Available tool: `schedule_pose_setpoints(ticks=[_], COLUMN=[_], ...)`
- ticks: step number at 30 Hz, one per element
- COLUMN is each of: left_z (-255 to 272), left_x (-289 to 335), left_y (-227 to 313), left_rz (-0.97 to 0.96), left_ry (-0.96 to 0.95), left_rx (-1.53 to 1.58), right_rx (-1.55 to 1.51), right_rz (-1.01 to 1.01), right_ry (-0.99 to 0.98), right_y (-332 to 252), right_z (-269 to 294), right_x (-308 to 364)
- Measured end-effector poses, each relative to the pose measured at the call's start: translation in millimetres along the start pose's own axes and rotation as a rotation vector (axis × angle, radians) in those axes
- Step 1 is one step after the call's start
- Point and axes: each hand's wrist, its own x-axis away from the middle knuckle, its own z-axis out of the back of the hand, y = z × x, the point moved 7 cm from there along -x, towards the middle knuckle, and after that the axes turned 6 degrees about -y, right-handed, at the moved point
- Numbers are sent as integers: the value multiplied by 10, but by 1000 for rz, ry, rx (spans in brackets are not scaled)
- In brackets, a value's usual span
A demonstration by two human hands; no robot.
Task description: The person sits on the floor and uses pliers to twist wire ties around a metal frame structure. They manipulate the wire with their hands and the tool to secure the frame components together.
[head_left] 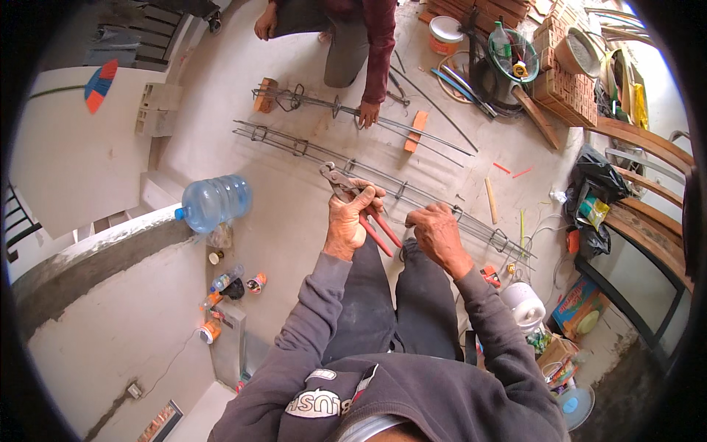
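Nearest, a dark sweater (434, 390) with big white letters on the chest, partly lost in folds. Next, the left hand (350, 221), clamped on worn pliers (340, 184) with red handles and a dull grey metal head. Just beside, the right hand (440, 234), fingers curled together; too small to tell about any wire between the tips. Under and past both hands, above the pale floor (287, 199), a long steel cage (400, 193), made of thin grey bars with small square loops along it. Off to the right, a white jug (524, 303), then a box (578, 306) with bright printing, and a black bag (598, 175) with a shiny packet (593, 211). Off to the left, a big see-through blue water bottle (219, 202), blue cap on. Farther out, another person's hand (369, 114) touching a second steel cage (335, 107), laid across two orange bricks (416, 131). Farthest, a white bucket (445, 31) with an orange label, too small to read; a round tub (532, 60) holding a green bottle (501, 43) and a yellow tape measure (520, 70); and stacked red bricks (567, 103).
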Motion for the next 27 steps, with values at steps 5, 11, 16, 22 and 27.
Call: schedule_pose_setpoints(ticks=[5, 11, 16, 22, 27], left_z=[-326, -476, -347, -377, -155], left_x=[150, 311, 474, 536, 549], left_y=[17, 79, 12, 68, 291], left_rz=[-45, -51, 19, -119, -210], left_ry=[-22, -13, 24, -19, 19], left_rx=[-33, -73, -39, -1, -140], right_rx=[-514, -498, -333, -196, -180], right_rz=[32, -68, -72, -59, -24], right_ry=[28, 282, 349, 367, 303], right_y=[-208, -325, -323, -390, -602], right_z=[160, 262, 373, 379, 219], right_x=[-179, -31, 44, 77, -13])
